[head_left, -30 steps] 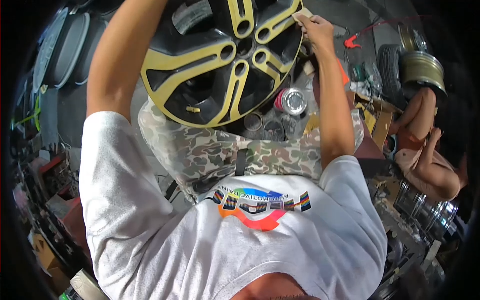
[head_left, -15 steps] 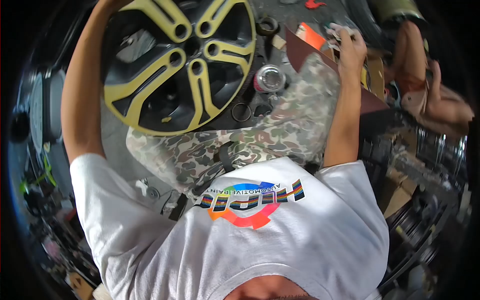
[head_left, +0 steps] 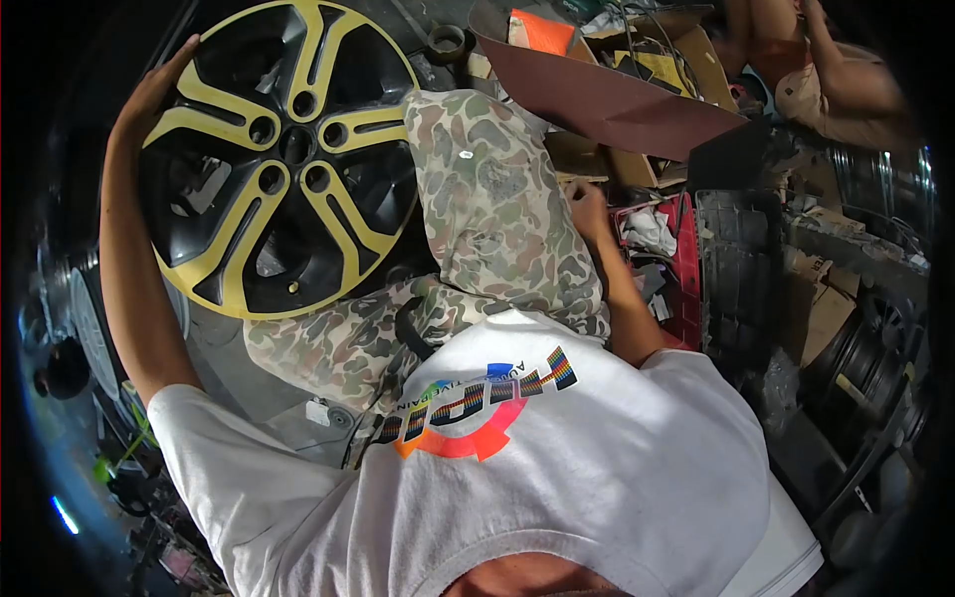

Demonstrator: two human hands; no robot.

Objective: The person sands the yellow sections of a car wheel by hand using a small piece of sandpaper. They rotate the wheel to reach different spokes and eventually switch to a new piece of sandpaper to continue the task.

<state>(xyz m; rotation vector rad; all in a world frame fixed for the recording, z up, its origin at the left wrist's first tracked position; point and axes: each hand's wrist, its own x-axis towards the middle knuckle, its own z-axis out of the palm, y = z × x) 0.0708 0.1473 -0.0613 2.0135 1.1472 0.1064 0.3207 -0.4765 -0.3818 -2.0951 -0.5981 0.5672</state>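
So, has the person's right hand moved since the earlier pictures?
Yes. Judged against the wheel, the right hand has moved away from it, to the person's right, now at the outer side of the camouflage trouser leg.

The round, five-spoked wheel (head_left: 316,153) is black and yellow; green, brown and cream camouflage covers the cloth trousers (head_left: 487,219); the white short-sleeved T-shirt (head_left: 557,488) bears a multicoloured print (head_left: 476,402).
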